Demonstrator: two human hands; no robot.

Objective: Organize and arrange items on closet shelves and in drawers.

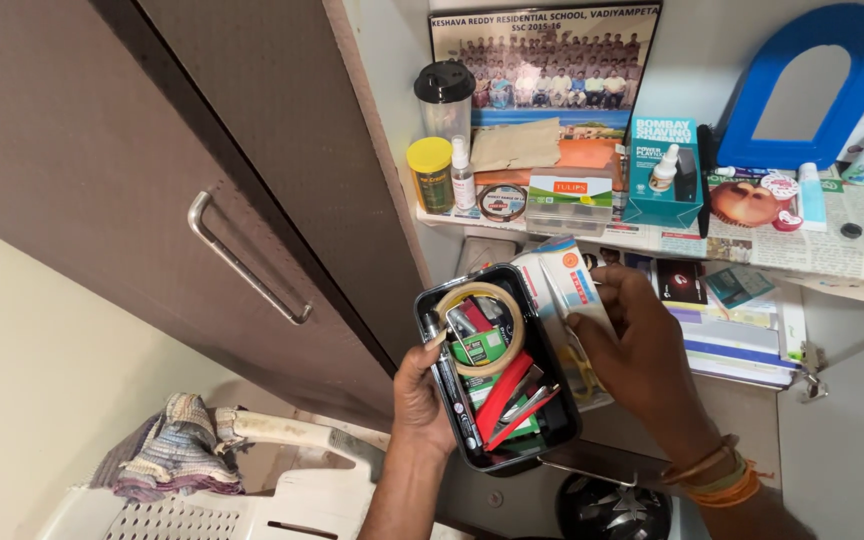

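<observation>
Hands (512, 370) holding open tin (497, 365), white carton (572, 285), cluttered shelf (852, 262) behind

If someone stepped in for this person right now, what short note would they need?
Left hand: holds the open black tin from below, in front of the cupboard shelves.
Right hand: holds a small white carton at the tin's right rim.
In the tin: a tape roll, a black pen, red stationery.
Done: the tin is open and packed.
Left: the carton is not inside the tin.
</observation>
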